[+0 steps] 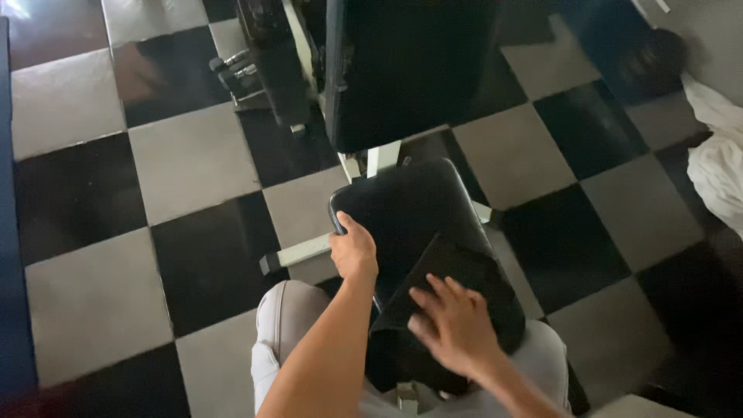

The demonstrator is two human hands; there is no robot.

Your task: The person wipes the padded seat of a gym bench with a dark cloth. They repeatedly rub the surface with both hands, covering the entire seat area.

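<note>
I look down at a black padded bench seat [410, 205] with a white metal frame [306, 251]. My left hand [354, 251] grips the seat's left edge, thumb on top. My right hand [457, 325] lies flat with fingers spread on a dark cloth [445, 267] that rests on the near part of the seat. My knees in light trousers [282, 321] sit on either side of the seat.
The black backrest pad [402, 70] rises behind the seat. More dark gym equipment [267, 70] stands at the upper left. The floor is a black-and-grey checkerboard [190, 162]. A white cloth heap [720, 159] lies at the right edge, near a dark round object [654, 58].
</note>
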